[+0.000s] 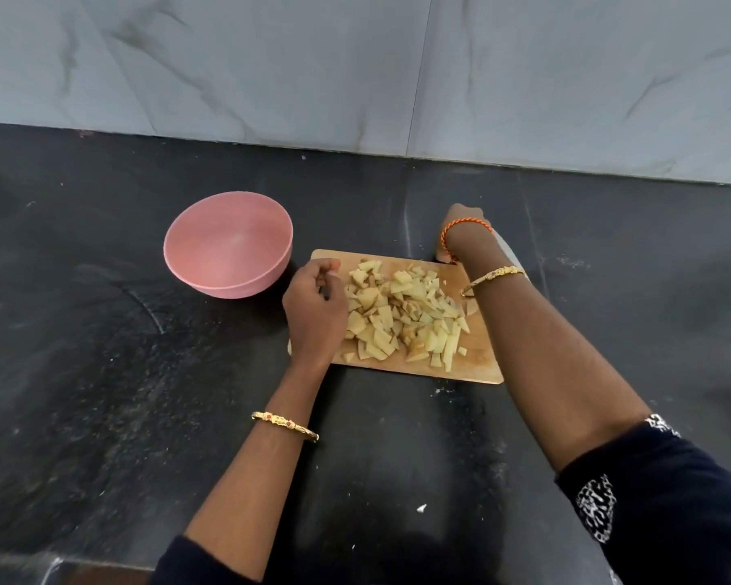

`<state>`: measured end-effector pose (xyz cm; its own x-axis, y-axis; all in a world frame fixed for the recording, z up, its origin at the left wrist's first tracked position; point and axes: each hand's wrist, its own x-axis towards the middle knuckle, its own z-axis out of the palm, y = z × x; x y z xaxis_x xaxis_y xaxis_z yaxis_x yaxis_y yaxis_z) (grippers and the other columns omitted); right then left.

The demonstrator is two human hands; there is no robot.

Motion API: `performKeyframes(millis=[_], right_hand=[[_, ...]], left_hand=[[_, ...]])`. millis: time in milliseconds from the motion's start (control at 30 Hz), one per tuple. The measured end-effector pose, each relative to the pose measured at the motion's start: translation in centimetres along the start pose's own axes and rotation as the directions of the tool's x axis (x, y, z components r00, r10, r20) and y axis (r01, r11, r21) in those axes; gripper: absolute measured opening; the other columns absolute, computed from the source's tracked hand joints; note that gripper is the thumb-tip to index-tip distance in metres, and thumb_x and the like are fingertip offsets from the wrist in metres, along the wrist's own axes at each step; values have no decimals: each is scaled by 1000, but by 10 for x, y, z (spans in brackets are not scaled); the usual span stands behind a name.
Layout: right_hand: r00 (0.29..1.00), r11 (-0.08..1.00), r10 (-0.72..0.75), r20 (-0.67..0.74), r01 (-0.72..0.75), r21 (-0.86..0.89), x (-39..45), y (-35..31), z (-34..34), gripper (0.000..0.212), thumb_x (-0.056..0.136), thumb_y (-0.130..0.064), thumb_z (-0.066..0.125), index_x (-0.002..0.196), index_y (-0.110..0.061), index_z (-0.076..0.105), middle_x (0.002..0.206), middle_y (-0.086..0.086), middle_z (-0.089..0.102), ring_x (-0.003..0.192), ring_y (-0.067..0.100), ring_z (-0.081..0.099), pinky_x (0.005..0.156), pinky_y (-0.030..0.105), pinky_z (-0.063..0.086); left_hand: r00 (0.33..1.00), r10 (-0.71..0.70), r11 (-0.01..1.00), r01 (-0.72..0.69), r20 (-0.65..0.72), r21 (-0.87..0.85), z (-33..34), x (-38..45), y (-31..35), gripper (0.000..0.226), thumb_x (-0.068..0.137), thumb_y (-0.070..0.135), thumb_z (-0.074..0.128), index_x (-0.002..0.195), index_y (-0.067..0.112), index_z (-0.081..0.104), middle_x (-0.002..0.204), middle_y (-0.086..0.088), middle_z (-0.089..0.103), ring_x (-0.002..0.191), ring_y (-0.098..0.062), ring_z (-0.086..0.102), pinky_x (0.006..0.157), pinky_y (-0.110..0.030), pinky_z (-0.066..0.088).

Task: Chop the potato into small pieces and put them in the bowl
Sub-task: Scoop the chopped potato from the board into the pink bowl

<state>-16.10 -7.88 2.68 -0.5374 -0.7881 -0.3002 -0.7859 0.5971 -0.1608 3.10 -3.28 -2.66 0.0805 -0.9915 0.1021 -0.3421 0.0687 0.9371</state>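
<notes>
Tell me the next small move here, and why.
Probably scoop a first handful of potato pieces with the left hand and carry it to the bowl. The potato already lies chopped in a pile on the board, the bowl looks empty, and the left hand rests at the pile's bowl-side edge. The right hand is beyond the board's far corner; what it holds is unclear.
</notes>
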Motion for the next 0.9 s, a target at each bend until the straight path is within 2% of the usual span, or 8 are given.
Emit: performKeyframes(millis=[167,300,400,433,533,633,800,900], right_hand=[[999,936,6,-45,10,353,-16,12,-12,23,83,-7,66,104,-2,61,103,15,64,89,26,65,69,31,53],[984,840,-171,-50,172,514,-56,30,3,8,84,-7,61,78,-13,61,91,11,70,82,20,68,79,33,57],[955,772,-228,-189,296,563,-83,52,32,9,87,-10,57,88,-15,64,99,3,65,84,9,59,82,28,54],[946,771,-252,-203,323,549,-91,59,41,14,87,-15,60,101,-14,63,109,2,60,94,8,55,88,26,49],[935,809,-343,-92,344,478,-105,74,64,84,72,-46,75,140,-10,39,141,2,32,127,12,35,105,21,30],[910,839,-402,-104,412,355,-108,72,81,128,53,-67,76,150,-9,15,154,3,11,144,16,10,118,27,12],[856,824,-470,-216,513,240,-97,59,87,135,46,-82,64,150,-12,14,155,11,13,145,23,9,119,37,16],[825,783,-521,-218,564,262,-89,56,89,125,50,-72,74,148,-15,21,153,11,19,143,24,17,118,38,21]], left_hand=[[997,26,1000,-25,78,-11,7,-5,-4,23,95,19,46,112,14,61,108,1,63,102,-13,59,89,-26,48],[976,76,993,-92,203,72,16,-7,-4,36,99,30,41,128,12,52,126,-1,57,118,-12,50,99,-26,40],[963,83,992,-104,256,70,20,-8,-7,43,100,38,35,133,13,47,133,-1,53,124,-13,45,103,-27,37],[960,85,992,-108,265,71,21,-7,-8,45,100,40,33,134,14,46,134,-1,52,125,-13,44,104,-29,37],[953,107,986,-138,282,95,26,-7,-9,49,99,45,30,136,15,42,137,-1,49,128,-14,42,108,-36,35],[948,126,977,-170,293,129,31,-2,-9,56,98,50,28,140,14,38,143,-3,44,132,-14,38,111,-36,32],[911,179,952,-255,373,167,39,0,-4,55,96,48,30,136,12,44,138,-3,50,129,-15,41,108,-33,33],[901,231,927,-319,367,199,43,-5,1,52,93,44,32,125,12,55,126,-3,59,121,-15,47,101,-27,34]])
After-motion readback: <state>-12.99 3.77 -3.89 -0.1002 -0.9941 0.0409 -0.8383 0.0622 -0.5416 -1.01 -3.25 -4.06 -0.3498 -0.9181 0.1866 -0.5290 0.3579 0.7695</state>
